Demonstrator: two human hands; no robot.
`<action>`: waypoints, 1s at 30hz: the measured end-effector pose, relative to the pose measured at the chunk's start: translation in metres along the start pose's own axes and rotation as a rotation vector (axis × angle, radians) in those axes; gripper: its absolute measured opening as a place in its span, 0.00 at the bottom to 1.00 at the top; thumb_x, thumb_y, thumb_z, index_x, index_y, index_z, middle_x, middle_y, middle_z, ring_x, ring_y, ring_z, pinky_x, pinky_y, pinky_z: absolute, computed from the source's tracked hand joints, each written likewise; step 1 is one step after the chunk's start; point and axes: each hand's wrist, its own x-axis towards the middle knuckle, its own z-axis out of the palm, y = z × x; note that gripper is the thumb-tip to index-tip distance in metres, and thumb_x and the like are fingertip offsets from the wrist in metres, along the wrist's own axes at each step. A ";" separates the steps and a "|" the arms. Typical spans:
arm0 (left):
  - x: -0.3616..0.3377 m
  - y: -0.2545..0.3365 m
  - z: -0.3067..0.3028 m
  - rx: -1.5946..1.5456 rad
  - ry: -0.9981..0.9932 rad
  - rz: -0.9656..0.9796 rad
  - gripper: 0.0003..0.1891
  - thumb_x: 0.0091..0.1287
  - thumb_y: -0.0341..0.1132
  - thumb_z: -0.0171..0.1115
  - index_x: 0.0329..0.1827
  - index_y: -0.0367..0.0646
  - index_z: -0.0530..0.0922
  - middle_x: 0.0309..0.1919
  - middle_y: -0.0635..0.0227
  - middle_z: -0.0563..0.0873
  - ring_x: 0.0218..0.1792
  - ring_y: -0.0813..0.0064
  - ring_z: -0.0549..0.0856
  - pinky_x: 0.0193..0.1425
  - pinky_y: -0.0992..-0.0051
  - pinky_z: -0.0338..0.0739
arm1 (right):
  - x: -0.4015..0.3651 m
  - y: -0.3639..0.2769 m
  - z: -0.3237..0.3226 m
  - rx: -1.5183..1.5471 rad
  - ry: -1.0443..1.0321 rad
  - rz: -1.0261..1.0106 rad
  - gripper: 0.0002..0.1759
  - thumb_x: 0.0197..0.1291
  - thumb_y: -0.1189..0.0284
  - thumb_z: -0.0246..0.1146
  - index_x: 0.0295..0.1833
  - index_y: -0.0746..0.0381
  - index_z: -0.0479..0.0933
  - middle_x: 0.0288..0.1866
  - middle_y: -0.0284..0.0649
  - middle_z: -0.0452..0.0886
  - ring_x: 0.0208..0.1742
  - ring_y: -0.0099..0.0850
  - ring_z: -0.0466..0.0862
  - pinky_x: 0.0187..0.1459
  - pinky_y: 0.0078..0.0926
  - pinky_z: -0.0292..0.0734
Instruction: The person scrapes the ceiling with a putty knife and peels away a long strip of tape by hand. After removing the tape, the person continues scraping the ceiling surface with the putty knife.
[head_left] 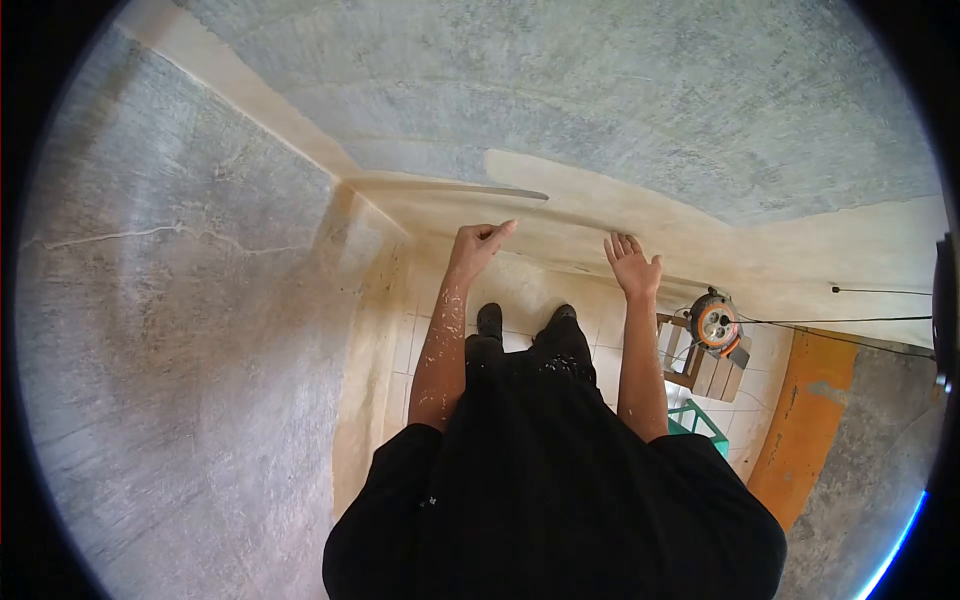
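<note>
My left hand (pixel 482 247) is raised before the lower wall, its fingers curled and the thumb pressed toward the index fingertip in a pinch. What it holds, if anything, I cannot make out. Just above that hand, a long thin grey-brown streak (pixel 470 188) runs along the cream band (pixel 610 195) of the wall. My right hand (pixel 632 268) has its fingers stretched out, with nothing in it, and its fingertips overlap the cream wall in this view. Pale flakes speckle both forearms and my dark trousers.
Rough grey plaster covers the front wall (pixel 600 90) and the left wall (pixel 200 300), which has a crack. At right, a round cable reel (pixel 715 323) rests on a wooden stool (pixel 715 377), with cords running right. Below it stands a green plastic frame (pixel 705 420), near an orange-painted strip (pixel 805 420).
</note>
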 end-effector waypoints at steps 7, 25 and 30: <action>0.005 0.003 -0.006 -0.015 0.007 0.085 0.24 0.61 0.52 0.69 0.20 0.36 0.81 0.15 0.80 0.70 0.19 0.86 0.65 0.22 0.77 0.59 | -0.004 0.009 -0.005 0.080 -0.035 -0.041 0.52 0.63 0.32 0.28 0.77 0.63 0.39 0.81 0.40 0.39 0.80 0.41 0.45 0.75 0.55 0.43; 0.005 0.016 -0.030 0.012 0.031 -0.012 0.26 0.59 0.56 0.69 0.25 0.35 0.84 0.14 0.78 0.70 0.20 0.85 0.67 0.25 0.77 0.63 | -0.012 -0.003 -0.003 0.130 -0.077 -0.105 0.52 0.62 0.32 0.26 0.77 0.64 0.40 0.81 0.42 0.39 0.80 0.42 0.44 0.74 0.57 0.43; 0.005 0.033 0.021 0.028 -0.057 0.071 0.26 0.59 0.56 0.68 0.23 0.36 0.83 0.14 0.78 0.70 0.19 0.85 0.66 0.24 0.76 0.62 | -0.012 0.003 0.001 0.146 -0.047 -0.142 0.51 0.63 0.32 0.26 0.77 0.61 0.41 0.81 0.42 0.39 0.80 0.42 0.44 0.74 0.57 0.43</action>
